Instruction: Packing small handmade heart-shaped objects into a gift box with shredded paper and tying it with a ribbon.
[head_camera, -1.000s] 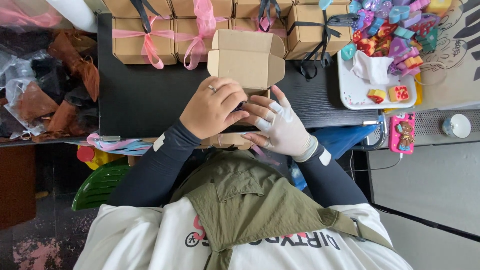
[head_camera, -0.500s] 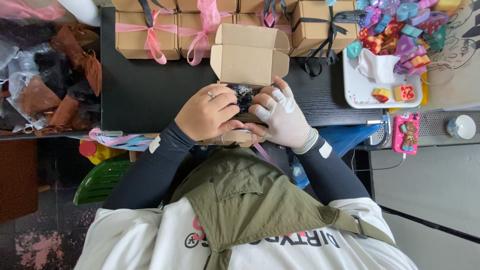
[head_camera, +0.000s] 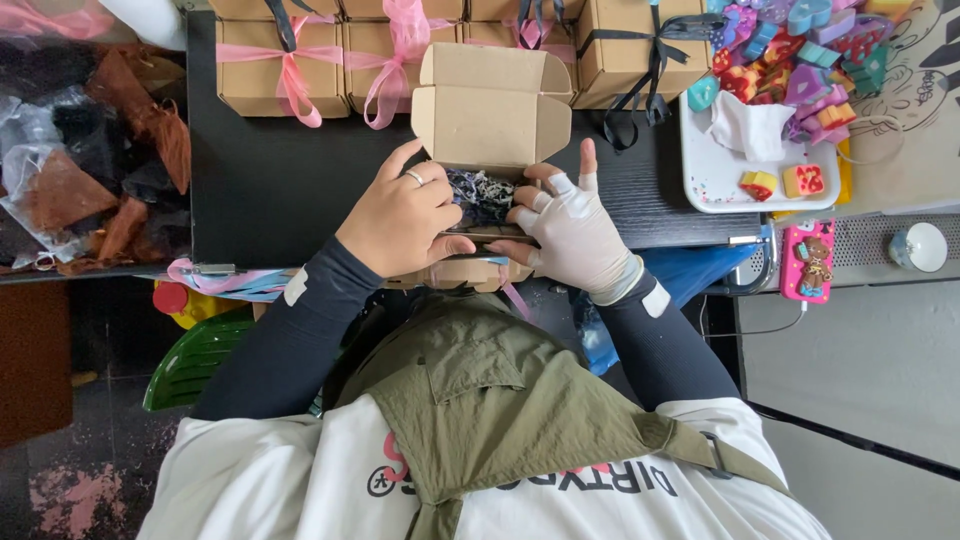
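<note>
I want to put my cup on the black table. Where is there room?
The bare patch of black table lies between the ribboned boxes at the back and the left hand. The middle is crowded by the open box and right hand; the white tray fills the right.

This looks like a small craft or gift-packing workshop. A row of kraft gift boxes (head_camera: 290, 55) tied with pink and black ribbons lines the back of a dark counter (head_camera: 270, 190). A white tray (head_camera: 740, 170) holds bright moulded pieces in many colours, bags of brown and black filling (head_camera: 90, 170) sit at one side, and an open box (head_camera: 490, 110) holds shredded paper.
</note>
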